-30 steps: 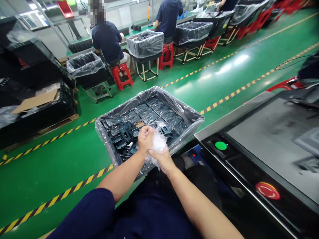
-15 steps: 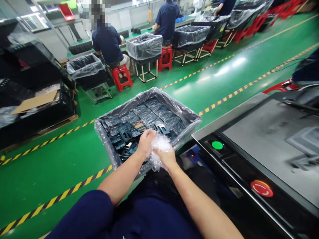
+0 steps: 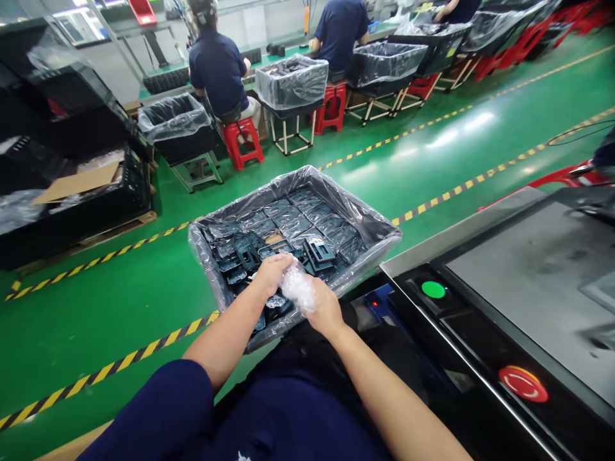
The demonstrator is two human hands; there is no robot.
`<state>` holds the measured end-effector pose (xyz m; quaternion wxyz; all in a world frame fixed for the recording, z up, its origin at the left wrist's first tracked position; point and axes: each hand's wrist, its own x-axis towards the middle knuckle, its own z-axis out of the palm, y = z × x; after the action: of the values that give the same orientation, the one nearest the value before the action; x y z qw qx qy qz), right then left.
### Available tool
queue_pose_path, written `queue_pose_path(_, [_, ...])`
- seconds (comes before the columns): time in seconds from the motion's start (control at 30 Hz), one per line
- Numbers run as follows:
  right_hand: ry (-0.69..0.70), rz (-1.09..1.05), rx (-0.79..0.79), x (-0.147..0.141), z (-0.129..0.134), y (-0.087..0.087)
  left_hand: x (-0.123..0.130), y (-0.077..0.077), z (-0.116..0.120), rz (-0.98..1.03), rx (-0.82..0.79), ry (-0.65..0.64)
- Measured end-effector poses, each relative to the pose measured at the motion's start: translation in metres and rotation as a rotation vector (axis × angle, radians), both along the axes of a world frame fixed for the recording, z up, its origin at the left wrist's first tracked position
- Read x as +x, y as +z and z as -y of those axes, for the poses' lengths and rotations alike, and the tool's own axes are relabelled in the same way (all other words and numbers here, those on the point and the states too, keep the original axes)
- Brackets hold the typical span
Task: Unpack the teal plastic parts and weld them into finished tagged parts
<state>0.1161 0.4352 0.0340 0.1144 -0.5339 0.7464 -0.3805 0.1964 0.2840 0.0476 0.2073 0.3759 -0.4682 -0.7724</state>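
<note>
Head view: both left hand (image 3: 273,274) and right hand (image 3: 327,308) grip crumpled clear plastic (image 3: 298,287) between them, above the lined bin's (image 3: 368,272) near side.

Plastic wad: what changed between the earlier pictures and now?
The plastic wad looks more compact, with less hanging below; the left hand has shifted slightly left over the lined bin. The right hand and left still hold it; nothing was let go.

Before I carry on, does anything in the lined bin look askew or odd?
In the bin, dark parts at near left lie jumbled, while those at the far side sit in rows; a brown patch also stands out among them.
</note>
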Motion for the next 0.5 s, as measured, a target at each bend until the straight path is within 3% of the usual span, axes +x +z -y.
queue_pose_path(0.13, [-0.031, 0.049, -0.081, -0.001, -0.003, -0.005, -0.003, -0.005, 0.013, -0.059, 0.15, 0.241])
queue_pose_path(0.27, [-0.178, 0.179, -0.101, -0.006, -0.006, -0.021, 0.002, -0.005, 0.029, -0.063, 0.216, 0.501])
queue_pose_path(0.37, [-0.269, 0.345, -0.025, -0.015, -0.007, -0.032, 0.01, -0.003, 0.041, -0.12, 0.233, 0.541])
queue_pose_path(0.5, [-0.133, 0.527, -0.06, -0.027, -0.006, -0.032, 0.019, -0.002, 0.049, -0.229, 0.301, 0.437])
